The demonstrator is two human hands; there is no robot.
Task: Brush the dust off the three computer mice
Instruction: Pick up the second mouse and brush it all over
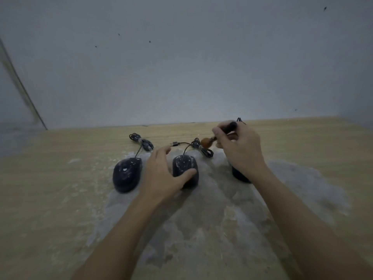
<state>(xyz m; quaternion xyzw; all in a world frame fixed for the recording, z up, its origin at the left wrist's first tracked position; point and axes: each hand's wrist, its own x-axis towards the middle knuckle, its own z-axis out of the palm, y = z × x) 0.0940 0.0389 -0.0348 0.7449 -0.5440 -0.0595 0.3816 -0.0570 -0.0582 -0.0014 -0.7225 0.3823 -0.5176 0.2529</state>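
Three dark, dusty computer mice lie in a row on the wooden table point(60, 199). The left mouse point(126, 174) is untouched. My left hand point(161, 178) rests at the left side of the middle mouse point(184, 164), thumb pressed on its top, fingers spread. My right hand point(238, 146) holds a black-handled brush point(207, 142) with brown bristles pointing left, above the cables behind the middle mouse. The right mouse point(240, 175) is mostly hidden under my right wrist.
Grey-white dust point(201, 219) is spread over the table around and in front of the mice. Bundled cables point(141, 141) and a USB plug point(174, 144) lie behind them. A pale wall rises just past the table's far edge.
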